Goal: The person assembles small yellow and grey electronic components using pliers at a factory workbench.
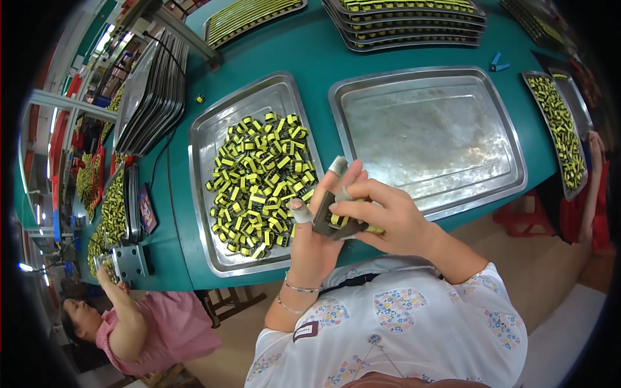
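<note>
My left hand grips a dark grey block, thumb on one side and fingers on the other. Whitish covers wrap its thumb tip and a fingertip. My right hand closes on the block's other side, its fingers curled over it; one fingertip is covered too. Small yellow-and-black coil parts show between the fingers at the block, and how they sit in it is partly hidden. Left of my hands, a metal tray carries a heap of loose coil parts. Beyond my right hand lies a bare metal tray.
Stacked trays with rows of parts stand at the back, and another filled tray is beside them. Blue snips lie at the far right. Nested trays lean at the left. People work on both sides.
</note>
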`<move>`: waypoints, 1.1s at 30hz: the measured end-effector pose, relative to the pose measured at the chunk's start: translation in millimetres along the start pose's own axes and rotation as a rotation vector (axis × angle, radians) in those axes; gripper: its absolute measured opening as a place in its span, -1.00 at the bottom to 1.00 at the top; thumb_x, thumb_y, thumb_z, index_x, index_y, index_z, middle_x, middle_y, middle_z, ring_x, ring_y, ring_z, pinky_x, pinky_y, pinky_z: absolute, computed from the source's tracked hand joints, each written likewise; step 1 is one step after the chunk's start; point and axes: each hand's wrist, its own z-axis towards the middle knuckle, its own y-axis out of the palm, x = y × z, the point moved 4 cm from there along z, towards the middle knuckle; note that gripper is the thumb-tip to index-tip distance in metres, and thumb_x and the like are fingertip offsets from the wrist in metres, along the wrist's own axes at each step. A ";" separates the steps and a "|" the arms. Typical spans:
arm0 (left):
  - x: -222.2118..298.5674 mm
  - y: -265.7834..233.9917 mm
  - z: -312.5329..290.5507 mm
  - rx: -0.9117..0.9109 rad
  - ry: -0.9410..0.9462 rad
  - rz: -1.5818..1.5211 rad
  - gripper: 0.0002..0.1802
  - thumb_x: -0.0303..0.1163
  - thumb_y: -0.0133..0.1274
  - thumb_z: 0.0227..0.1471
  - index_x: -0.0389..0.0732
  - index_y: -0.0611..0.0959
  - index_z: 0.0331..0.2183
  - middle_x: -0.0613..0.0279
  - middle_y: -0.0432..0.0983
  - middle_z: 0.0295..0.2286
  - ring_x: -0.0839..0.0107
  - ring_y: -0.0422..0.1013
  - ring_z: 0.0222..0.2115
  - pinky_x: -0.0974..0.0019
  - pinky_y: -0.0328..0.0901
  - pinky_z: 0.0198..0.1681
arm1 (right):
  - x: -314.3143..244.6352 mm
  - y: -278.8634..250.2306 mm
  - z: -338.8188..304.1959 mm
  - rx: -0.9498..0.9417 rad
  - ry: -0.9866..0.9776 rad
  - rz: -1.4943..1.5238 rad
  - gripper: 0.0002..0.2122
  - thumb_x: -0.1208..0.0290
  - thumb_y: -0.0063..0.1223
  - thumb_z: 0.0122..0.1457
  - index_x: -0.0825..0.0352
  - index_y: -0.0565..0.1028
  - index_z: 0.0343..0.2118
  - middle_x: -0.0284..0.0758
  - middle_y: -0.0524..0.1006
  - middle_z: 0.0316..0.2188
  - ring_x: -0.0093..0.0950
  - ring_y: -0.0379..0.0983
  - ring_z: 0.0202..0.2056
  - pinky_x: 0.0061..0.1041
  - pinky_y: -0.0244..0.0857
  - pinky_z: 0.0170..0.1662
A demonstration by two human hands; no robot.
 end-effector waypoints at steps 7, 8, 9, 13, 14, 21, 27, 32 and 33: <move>-8.1 -18.9 -5.8 -0.042 -0.061 0.190 -0.26 0.11 -0.36 0.23 -0.27 0.15 0.20 -0.09 0.25 0.09 0.22 0.28 0.05 0.26 0.19 0.10 | -0.7 9.3 -5.8 0.023 -0.224 -0.121 -0.70 0.57 0.16 -0.19 0.26 0.55 -0.29 -0.33 0.45 -0.38 -0.38 0.45 -0.37 -0.43 0.36 -0.35; -6.2 -21.2 -7.5 -0.024 -0.034 0.320 -0.32 0.04 -0.32 0.26 -0.32 0.23 0.16 -0.08 0.35 0.02 0.26 0.35 -0.01 0.31 0.23 0.06 | -3.3 11.0 -5.4 0.030 -0.245 -0.117 -0.70 0.58 0.16 -0.20 0.26 0.55 -0.29 -0.34 0.45 -0.39 -0.38 0.45 -0.38 -0.43 0.36 -0.36; -6.3 -21.7 -7.8 -0.020 -0.028 0.321 -0.32 0.04 -0.32 0.26 -0.32 0.23 0.16 -0.08 0.35 0.02 0.26 0.35 -0.01 0.31 0.23 0.06 | -5.8 12.1 -5.0 0.038 -0.266 -0.114 -0.70 0.59 0.15 -0.20 0.27 0.55 -0.30 -0.34 0.45 -0.40 -0.37 0.45 -0.38 -0.43 0.36 -0.36; 8.0 -33.9 -8.4 0.128 0.164 0.465 -0.42 -0.08 -0.28 0.27 -0.38 0.34 0.07 -0.02 0.49 -0.12 0.44 0.44 -0.31 0.43 0.34 -0.21 | -7.2 10.0 -6.3 0.025 -0.266 -0.093 -0.51 0.69 0.13 -0.43 0.28 0.57 -0.25 -0.30 0.46 -0.42 -0.34 0.45 -0.40 -0.45 0.35 -0.40; 15.0 -40.3 -8.0 0.181 0.203 0.570 -0.45 -0.11 -0.28 0.27 -0.37 0.35 0.07 0.00 0.51 -0.15 0.49 0.44 -0.40 0.46 0.35 -0.30 | -4.4 5.7 -5.8 0.014 -0.196 -0.119 -0.51 0.70 0.12 -0.43 0.28 0.57 -0.25 -0.30 0.46 -0.43 -0.35 0.45 -0.41 -0.45 0.35 -0.40; 65.3 -58.6 -5.1 0.479 0.478 1.608 -0.61 -0.61 0.09 -0.13 -0.25 0.57 -0.15 0.05 0.52 -0.18 0.15 0.49 -0.29 0.25 0.39 -0.26 | 35.5 -37.3 29.8 0.029 0.130 -0.201 -0.63 0.74 0.08 -0.18 0.34 0.48 -0.21 -0.23 0.48 -0.36 -0.31 0.46 -0.36 -0.46 0.34 -0.31; 49.1 -45.6 23.9 0.318 0.481 1.973 -0.65 -0.58 0.08 -0.17 -0.20 0.57 -0.21 0.19 0.50 -0.28 0.23 0.46 -0.38 0.25 0.38 -0.37 | 105.7 -47.0 68.9 0.032 0.192 -0.406 -0.69 0.63 0.09 -0.06 0.37 0.44 -0.19 -0.18 0.46 -0.31 -0.14 0.42 -0.26 -0.34 0.31 -0.19; 40.9 -47.3 26.1 0.354 0.518 2.076 -0.77 -0.59 0.04 -0.20 -0.20 0.53 -0.36 0.17 0.37 -0.49 0.25 0.40 -0.50 0.26 0.31 -0.48 | 141.2 -35.2 85.6 0.002 0.249 -0.499 -0.70 0.62 0.10 -0.05 0.31 0.43 -0.18 -0.20 0.41 -0.25 -0.10 0.40 -0.23 -0.21 0.31 -0.19; 40.6 -47.0 27.5 0.352 0.521 2.075 -0.77 -0.59 0.04 -0.20 -0.20 0.53 -0.36 0.17 0.37 -0.49 0.25 0.40 -0.50 0.26 0.31 -0.48 | 146.0 -33.1 85.6 0.005 0.248 -0.501 -0.70 0.62 0.10 -0.05 0.31 0.43 -0.18 -0.20 0.41 -0.25 -0.10 0.40 -0.23 -0.21 0.31 -0.19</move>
